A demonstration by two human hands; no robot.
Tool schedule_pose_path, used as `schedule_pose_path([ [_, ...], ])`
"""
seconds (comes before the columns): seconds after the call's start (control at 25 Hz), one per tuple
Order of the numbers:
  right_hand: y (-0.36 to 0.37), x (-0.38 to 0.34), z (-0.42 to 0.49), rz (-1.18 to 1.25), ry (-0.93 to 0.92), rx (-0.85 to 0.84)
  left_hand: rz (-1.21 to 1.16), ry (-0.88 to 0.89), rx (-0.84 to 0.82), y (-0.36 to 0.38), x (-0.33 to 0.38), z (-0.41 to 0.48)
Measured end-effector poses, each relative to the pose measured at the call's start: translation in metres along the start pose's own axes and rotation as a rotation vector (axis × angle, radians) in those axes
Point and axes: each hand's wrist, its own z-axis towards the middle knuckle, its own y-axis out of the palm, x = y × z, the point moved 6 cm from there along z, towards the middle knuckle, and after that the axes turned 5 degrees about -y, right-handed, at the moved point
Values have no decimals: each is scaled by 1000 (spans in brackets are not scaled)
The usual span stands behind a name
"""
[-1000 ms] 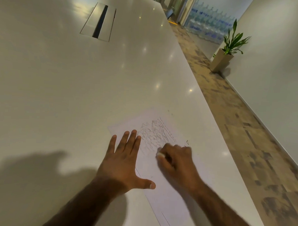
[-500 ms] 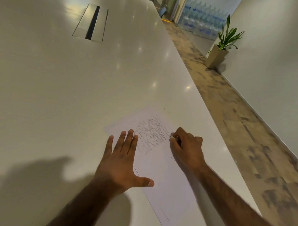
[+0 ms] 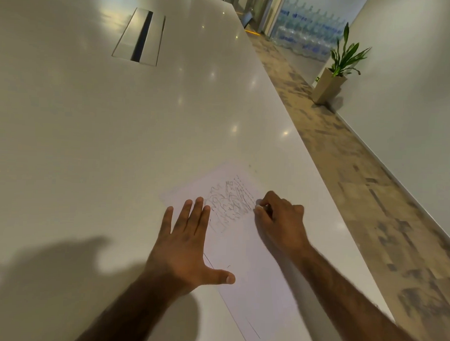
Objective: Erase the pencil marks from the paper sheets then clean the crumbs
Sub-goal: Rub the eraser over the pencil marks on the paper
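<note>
A white paper sheet (image 3: 251,268) lies on the white table near its right edge. Grey pencil marks (image 3: 230,203) cover a patch in the sheet's far half. My left hand (image 3: 185,248) lies flat with fingers spread on the sheet's left edge, pinning it down. My right hand (image 3: 281,220) is closed around a small white eraser (image 3: 259,208), whose tip touches the paper at the right side of the scribbles. Most of the eraser is hidden by my fingers.
The long glossy white table (image 3: 117,141) has a metal cable hatch (image 3: 142,37) at the far left. Its right edge runs beside a patterned floor. A potted plant (image 3: 337,72) and stacked water bottles (image 3: 305,32) stand by the far wall.
My right hand moved with the eraser from the lower left of the scribbles up to their right side. The left hand stayed flat on the sheet.
</note>
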Motion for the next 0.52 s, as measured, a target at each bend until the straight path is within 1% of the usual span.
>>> schedule_pose_path([
  [0.04,9,-18,-9,44,-57,-15,-2,-2,-4,0,0,0],
  [0.08,24,-44,-28,90,-165,-54,0,-5,3,1,0,0],
  [0.12,40,-66,-49,87,-287,-106,11,-7,18,0,0,-1],
  [0.16,48,-72,-60,58,-351,-130,22,-5,30,0,-1,-1],
  [0.2,45,-67,-57,46,-354,-114,21,-1,29,-1,0,-1],
  [0.24,35,-53,-42,19,-296,-72,11,2,15,-1,0,-1],
  [0.32,8,-16,-11,-21,-76,-17,6,-1,-13,0,0,0],
  [0.36,-2,-1,-2,33,17,-16,11,-4,-20,1,0,0],
  [0.4,-4,4,-2,111,58,-17,12,-8,-28,1,0,1],
  [0.44,0,-4,-7,156,48,-33,8,-11,-35,1,0,1],
  [0.52,17,-42,-33,192,-112,-77,-5,-11,-33,1,0,1],
])
